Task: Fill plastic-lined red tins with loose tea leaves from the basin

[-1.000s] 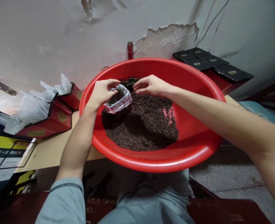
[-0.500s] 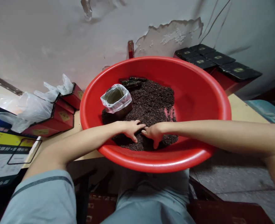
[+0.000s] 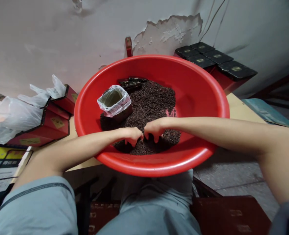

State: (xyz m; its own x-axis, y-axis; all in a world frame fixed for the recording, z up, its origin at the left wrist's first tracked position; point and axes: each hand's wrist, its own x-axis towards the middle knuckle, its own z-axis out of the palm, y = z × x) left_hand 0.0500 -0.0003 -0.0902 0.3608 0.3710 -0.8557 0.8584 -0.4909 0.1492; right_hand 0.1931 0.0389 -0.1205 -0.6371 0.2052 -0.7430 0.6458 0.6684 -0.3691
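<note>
A wide red plastic basin (image 3: 200, 88) holds a heap of dark, dry loose tea leaves (image 3: 156, 98). At the near side of the heap, my left hand (image 3: 133, 136) has its fingers curled down into the leaves. Close beside it on the right, my right hand (image 3: 155, 128) also bends its fingers into them; the fingertips are partly hidden. Left of the hands, a small tin (image 3: 115, 101) lined with a clear plastic bag stands tilted on the leaves, its mouth uncovered. Several dark tin lids (image 3: 132, 83) lie at the back of the heap.
Red tins (image 3: 57, 122) with plastic bags sticking out stand left of the basin on the wooden table (image 3: 244, 109). Several tins with black lids (image 3: 217, 55) stand at the back right. A peeling wall (image 3: 168, 31) rises behind, and a printed carton (image 3: 2, 163) is at far left.
My hands have gone from spread fingers to curled fingers in the tea leaves. The right hand has shifted up and left. The whole view has slid slightly.
</note>
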